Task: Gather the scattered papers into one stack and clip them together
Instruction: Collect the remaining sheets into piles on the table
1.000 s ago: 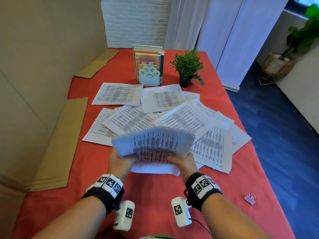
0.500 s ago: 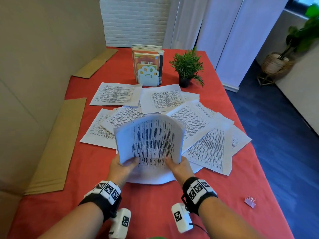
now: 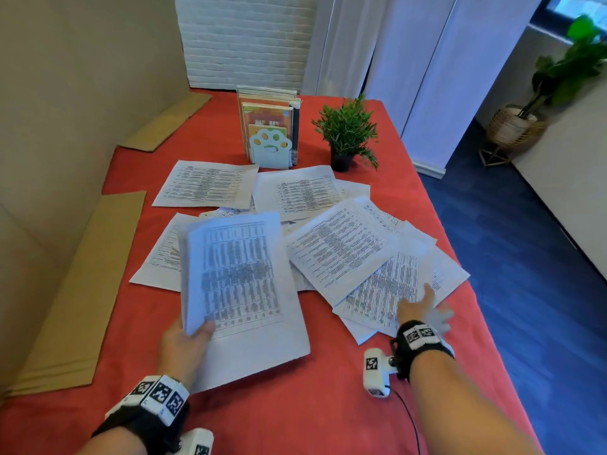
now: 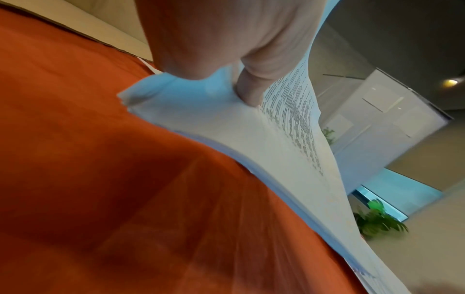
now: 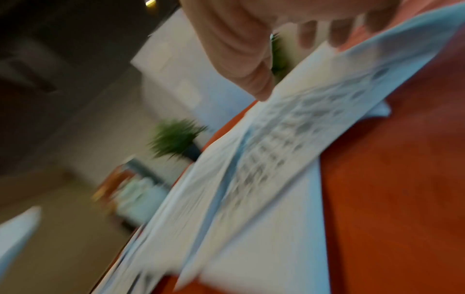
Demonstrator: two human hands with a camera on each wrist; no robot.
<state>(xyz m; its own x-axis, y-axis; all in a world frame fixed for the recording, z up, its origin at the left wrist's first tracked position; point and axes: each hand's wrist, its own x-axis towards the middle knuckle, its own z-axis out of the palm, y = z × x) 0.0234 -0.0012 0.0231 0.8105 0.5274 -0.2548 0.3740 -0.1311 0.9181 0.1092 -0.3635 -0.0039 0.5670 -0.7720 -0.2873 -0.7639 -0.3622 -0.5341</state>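
Observation:
My left hand (image 3: pixel 187 339) grips a small stack of printed sheets (image 3: pixel 236 284) by its near left corner, thumb on top; in the left wrist view the thumb (image 4: pixel 251 87) presses the stack (image 4: pixel 251 139) above the red cloth. My right hand (image 3: pixel 423 310) reaches over the loose papers (image 3: pixel 377 284) on the right with fingers spread and touching the top sheet. The right wrist view is blurred; straight fingers (image 5: pixel 251 75) hover at the sheets (image 5: pixel 276 159). More printed pages (image 3: pixel 207 185) lie scattered across the middle of the table. No clip is in view.
Red tablecloth (image 3: pixel 295 415) covers the table. A bookend with books (image 3: pixel 269 133) and a small potted plant (image 3: pixel 348 133) stand at the back. Cardboard sheets (image 3: pixel 82 290) lie along the left edge beside a beige wall. Blue floor drops off to the right.
The right hand let go of the stack and moved right onto the loose papers. The left hand alone holds the stack, which has tilted down toward the table.

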